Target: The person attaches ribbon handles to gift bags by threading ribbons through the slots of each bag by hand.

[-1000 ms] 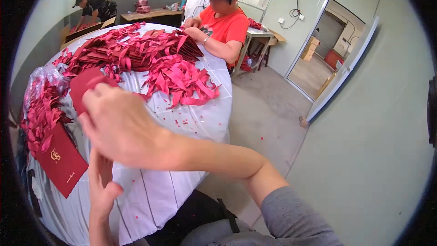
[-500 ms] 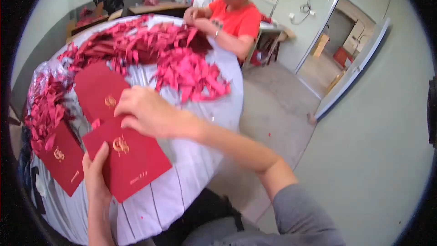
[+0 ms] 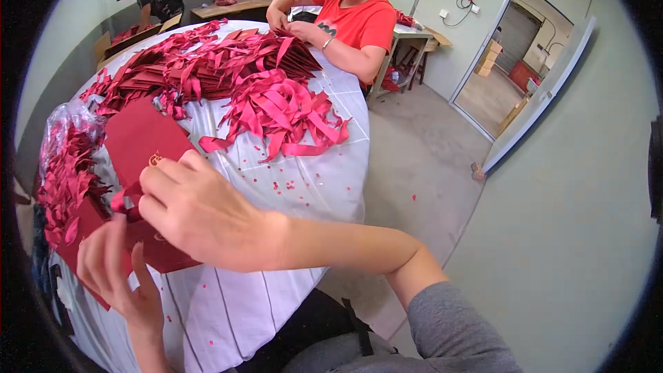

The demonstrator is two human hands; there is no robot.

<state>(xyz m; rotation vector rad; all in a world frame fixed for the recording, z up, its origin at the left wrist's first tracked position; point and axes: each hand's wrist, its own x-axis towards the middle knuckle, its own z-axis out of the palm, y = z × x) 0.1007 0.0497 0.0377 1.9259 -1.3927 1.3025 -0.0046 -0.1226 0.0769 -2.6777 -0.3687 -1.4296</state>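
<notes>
A round table [image 3: 304, 186] under a white striped cloth carries heaped red ribbons [image 3: 276, 114], stacked red cards [image 3: 207, 69] and scattered red confetti [image 3: 290, 183].

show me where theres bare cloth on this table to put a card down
Bare white tablecloth shows between the loose ribbon pile and the right hand, out to the table's right edge. A smaller patch lies below the hands near the front edge. The far half is crowded with red cards and ribbons; the left edge holds bagged ribbons.

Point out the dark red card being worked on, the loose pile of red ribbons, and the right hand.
Dark red folded paper card [image 3: 141, 139], head view: bare upper panel.
Loose pile of pinkish-red ribbons [image 3: 283, 116], head view: middle of the heap.
Right hand [image 3: 207, 214], head view: back of hand.
</notes>
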